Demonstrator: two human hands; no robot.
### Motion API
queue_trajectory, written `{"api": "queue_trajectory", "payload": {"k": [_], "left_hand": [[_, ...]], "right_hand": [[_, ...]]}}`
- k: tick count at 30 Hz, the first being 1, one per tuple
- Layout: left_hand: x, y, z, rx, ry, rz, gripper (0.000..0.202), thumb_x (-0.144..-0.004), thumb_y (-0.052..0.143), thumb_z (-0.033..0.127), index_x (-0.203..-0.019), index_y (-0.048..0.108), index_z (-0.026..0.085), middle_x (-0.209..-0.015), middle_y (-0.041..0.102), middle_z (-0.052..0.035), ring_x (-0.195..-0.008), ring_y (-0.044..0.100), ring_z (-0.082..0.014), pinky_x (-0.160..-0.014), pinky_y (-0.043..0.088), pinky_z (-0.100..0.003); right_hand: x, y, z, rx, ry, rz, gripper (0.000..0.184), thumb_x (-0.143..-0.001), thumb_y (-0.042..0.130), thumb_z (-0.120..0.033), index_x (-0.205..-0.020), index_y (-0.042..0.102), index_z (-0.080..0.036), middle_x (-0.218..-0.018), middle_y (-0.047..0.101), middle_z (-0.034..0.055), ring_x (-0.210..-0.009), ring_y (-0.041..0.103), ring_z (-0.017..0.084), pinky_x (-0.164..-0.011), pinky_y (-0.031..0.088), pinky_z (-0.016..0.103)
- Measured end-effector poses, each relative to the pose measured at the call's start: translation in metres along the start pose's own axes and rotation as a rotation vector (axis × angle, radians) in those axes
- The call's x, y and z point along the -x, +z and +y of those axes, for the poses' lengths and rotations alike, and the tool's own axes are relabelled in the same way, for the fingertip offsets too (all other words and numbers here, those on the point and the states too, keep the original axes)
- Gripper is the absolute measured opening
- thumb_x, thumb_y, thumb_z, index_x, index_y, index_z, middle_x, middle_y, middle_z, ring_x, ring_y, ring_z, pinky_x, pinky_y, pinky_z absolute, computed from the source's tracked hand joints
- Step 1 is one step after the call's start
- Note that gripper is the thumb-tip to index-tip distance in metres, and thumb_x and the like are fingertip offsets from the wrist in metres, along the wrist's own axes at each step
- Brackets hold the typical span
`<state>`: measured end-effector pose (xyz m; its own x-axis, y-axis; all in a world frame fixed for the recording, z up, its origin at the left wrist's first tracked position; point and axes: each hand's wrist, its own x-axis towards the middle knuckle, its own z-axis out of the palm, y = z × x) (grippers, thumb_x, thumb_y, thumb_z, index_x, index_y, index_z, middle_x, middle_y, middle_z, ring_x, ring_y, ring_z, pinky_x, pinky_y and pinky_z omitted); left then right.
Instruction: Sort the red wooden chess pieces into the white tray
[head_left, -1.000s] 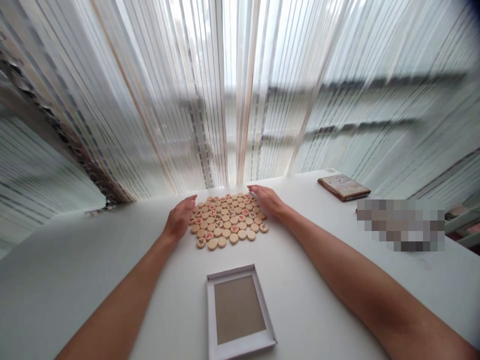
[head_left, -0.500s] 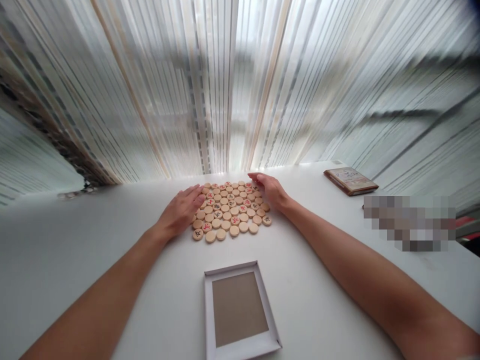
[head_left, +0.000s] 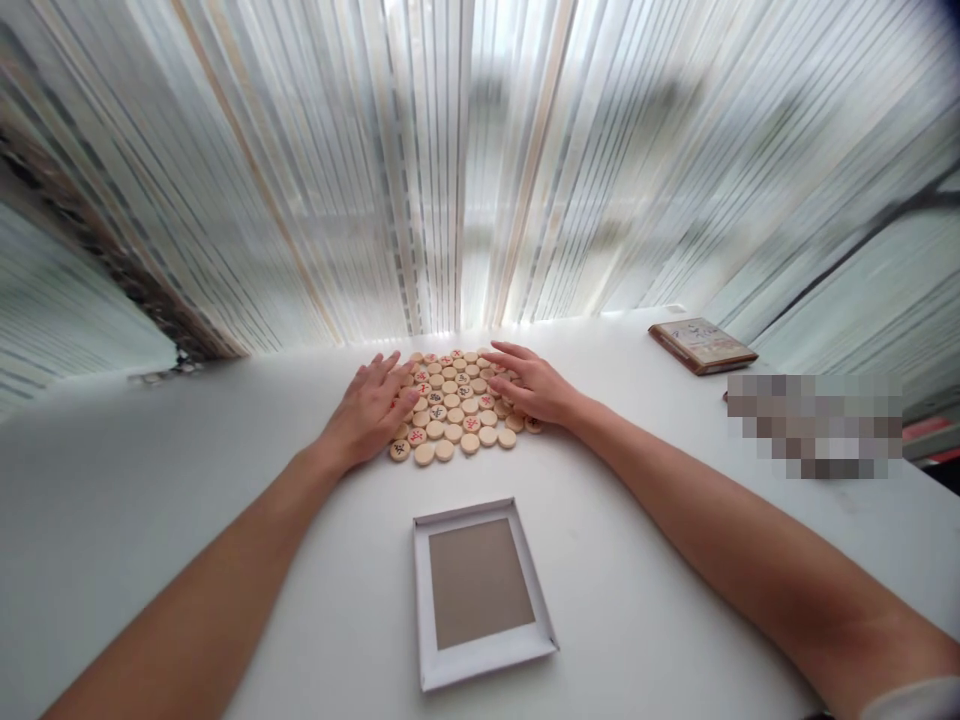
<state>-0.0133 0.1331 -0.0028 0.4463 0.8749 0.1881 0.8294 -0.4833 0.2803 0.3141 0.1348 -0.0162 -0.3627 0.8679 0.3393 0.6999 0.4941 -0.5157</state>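
Round wooden Chinese chess pieces [head_left: 453, 415] lie flat in a close cluster on the white table [head_left: 315, 590]. Some show red or black characters; others are blank side up. At the cluster's left edge my left hand [head_left: 371, 405] is open, its fingers spread and its fingertips over the outer pieces. My right hand [head_left: 532, 382] covers part of the right side, open, with its fingers reaching in over the pieces. Neither hand has a piece lifted. Pieces beneath both hands are partly hidden. Nearer to me sits a shallow white box lid [head_left: 484, 590] with a grey-brown middle panel.
On the right of the table lies a flat brown-edged box [head_left: 703, 345] with a printed top. A blurred-out object [head_left: 814, 425] is in front of it. Striped sheer curtains [head_left: 480, 180] hang behind the table's far edge.
My right hand has moved left from beside the cluster to over its pieces. My left hand's fingers have spread. The view has shifted slightly, and the pieces keep much the same layout.
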Motion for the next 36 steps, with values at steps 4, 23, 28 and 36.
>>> {"api": "queue_trajectory", "payload": {"k": [4,23,28,36], "left_hand": [[0.017,-0.001,0.014,0.003,0.078,-0.039,0.067,-0.113,0.025,0.058,-0.171,0.039,0.028,-0.183,0.025,-0.0068,-0.171,0.012,-0.0316,-0.137,0.008,-0.058],[0.067,-0.009,0.036,0.104,0.352,0.229,0.021,-0.093,0.076,0.034,-0.111,0.077,0.023,-0.135,0.072,-0.0135,-0.137,0.061,-0.034,-0.12,0.047,-0.053],[0.064,-0.004,0.037,0.125,0.412,0.208,0.006,-0.098,0.074,0.028,-0.099,0.077,0.023,-0.124,0.077,-0.0114,-0.133,0.064,-0.0318,-0.115,0.052,-0.051],[0.062,-0.003,0.038,0.036,0.507,0.272,0.013,-0.102,0.073,0.033,-0.106,0.08,0.022,-0.122,0.079,-0.0115,-0.127,0.067,-0.0308,-0.111,0.055,-0.051]], "right_hand": [[0.012,0.002,-0.013,0.06,-0.031,-0.073,0.066,-0.104,0.058,-0.061,-0.161,0.056,-0.029,-0.179,0.034,0.0108,-0.168,0.02,0.043,-0.133,0.016,0.07],[0.06,-0.011,-0.049,0.047,-0.292,0.19,0.017,-0.098,0.069,-0.032,-0.108,0.077,-0.022,-0.11,0.075,0.0143,-0.107,0.068,0.031,-0.094,0.058,0.048],[0.062,0.001,-0.057,0.068,-0.396,0.101,0.004,-0.096,0.073,-0.026,-0.098,0.076,-0.024,-0.088,0.07,0.0075,-0.085,0.063,0.026,-0.082,0.057,0.043],[0.059,0.004,-0.061,0.188,-0.497,0.086,0.009,-0.103,0.068,-0.029,-0.1,0.074,-0.024,-0.09,0.072,0.0085,-0.087,0.063,0.026,-0.081,0.056,0.042]]}}
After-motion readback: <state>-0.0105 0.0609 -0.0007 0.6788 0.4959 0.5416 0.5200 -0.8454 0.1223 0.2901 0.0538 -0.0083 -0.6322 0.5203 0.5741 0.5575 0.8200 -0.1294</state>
